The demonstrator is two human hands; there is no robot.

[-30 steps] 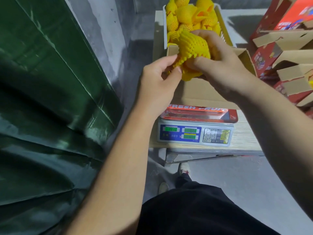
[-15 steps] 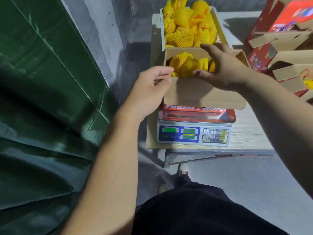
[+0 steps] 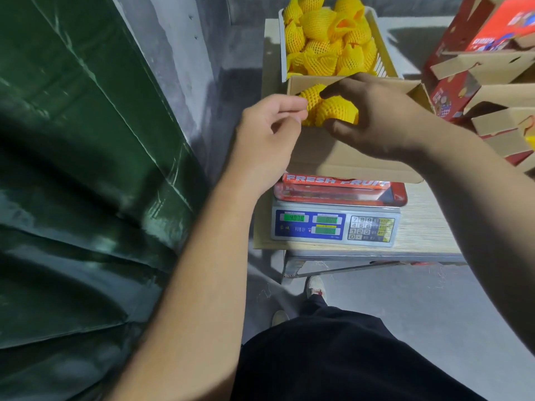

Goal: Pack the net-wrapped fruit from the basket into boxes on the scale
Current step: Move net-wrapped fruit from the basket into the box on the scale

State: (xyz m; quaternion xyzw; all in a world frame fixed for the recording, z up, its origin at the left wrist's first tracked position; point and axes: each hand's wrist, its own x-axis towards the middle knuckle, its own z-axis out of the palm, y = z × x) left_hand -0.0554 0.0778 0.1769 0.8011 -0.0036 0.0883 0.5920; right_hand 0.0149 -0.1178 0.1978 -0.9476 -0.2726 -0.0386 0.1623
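An open cardboard box (image 3: 347, 157) stands on the scale (image 3: 335, 227). Two net-wrapped fruits (image 3: 337, 110) in yellow foam mesh lie in its far left corner. My right hand (image 3: 379, 120) hovers over the box, its thumb and forefinger curled round the nearer fruit. At the box's left edge is my left hand (image 3: 266, 134), fingers loosely curled and holding nothing, the tips close to the fruit. Behind the box, the white basket (image 3: 383, 50) holds several more wrapped fruits (image 3: 324, 39).
Red and brown printed cartons (image 3: 486, 68) are stacked at the right. A green tarp (image 3: 72, 169) and a grey wall fill the left. The scale sits on a wooden table (image 3: 425, 227) whose front edge is near my legs.
My right hand carried a wrapped fruit from above the box down into it and now curls round it there. My left hand let go of the fruit and drew back to the box's left edge.
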